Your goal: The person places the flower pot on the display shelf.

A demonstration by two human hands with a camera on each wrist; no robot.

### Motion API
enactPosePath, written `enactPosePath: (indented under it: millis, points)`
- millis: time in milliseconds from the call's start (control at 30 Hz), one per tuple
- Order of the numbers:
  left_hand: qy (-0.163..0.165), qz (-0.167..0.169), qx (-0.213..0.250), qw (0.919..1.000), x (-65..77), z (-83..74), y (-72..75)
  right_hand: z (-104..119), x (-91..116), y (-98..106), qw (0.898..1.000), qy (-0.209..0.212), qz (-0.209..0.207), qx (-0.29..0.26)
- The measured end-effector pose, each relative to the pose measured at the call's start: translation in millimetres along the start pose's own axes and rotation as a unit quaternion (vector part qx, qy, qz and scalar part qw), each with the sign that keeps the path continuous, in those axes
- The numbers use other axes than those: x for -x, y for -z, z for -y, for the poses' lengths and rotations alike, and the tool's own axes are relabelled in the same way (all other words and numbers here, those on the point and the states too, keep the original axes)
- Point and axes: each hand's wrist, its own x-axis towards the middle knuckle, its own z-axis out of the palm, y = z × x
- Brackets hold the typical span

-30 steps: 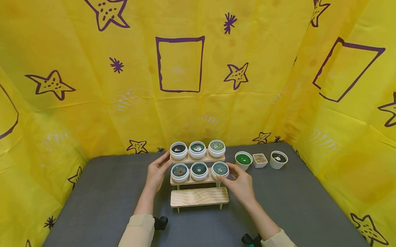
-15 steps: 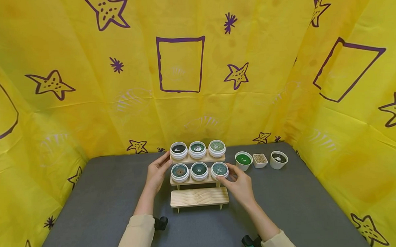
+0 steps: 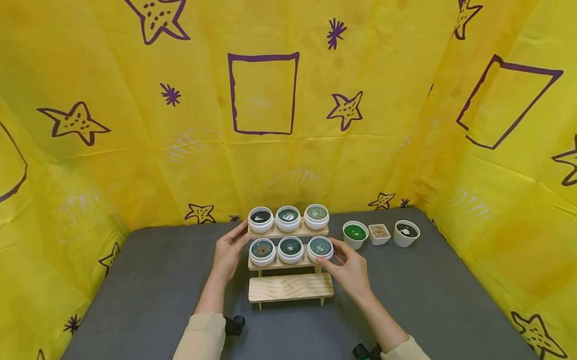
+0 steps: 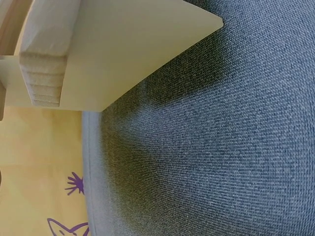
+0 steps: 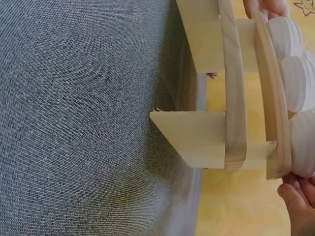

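A three-step wooden stand (image 3: 290,287) stands on the grey table, with several round white cups on its two upper steps. Green, teal and dark contents show inside them. My right hand (image 3: 351,268) holds the teal-filled cup (image 3: 321,247) at the right end of the middle step, thumb in front and fingers behind. In the right wrist view, that cup (image 5: 302,142) sits on the step with fingertips at its side. At the stand's left end, my left hand (image 3: 227,253) grips near the top step, beside the dark-filled cup (image 3: 260,218). The left wrist view shows the stand's side (image 4: 123,44) but no fingers.
To the stand's right are a white cup of green liquid (image 3: 354,233), a small square dish of grainy bits (image 3: 379,233) and a white cup with dark contents (image 3: 406,232). Yellow cloth walls (image 3: 269,165) with purple drawings enclose the grey table (image 3: 168,290).
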Motion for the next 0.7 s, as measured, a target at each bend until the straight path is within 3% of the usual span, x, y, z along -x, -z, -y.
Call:
enactPosePath:
  millis: [400, 700]
  points:
    - [-0.001, 0.004, 0.003, 1.0000, -0.2, -0.1, 0.5, -5, 0, 2, 1.000, 0.007, 0.003, -0.008]
    - [0.002, 0.009, 0.006, 0.9999, -0.5, 0.3, 1.1, -10, 1, 19, 1.000, 0.009, 0.001, -0.017]
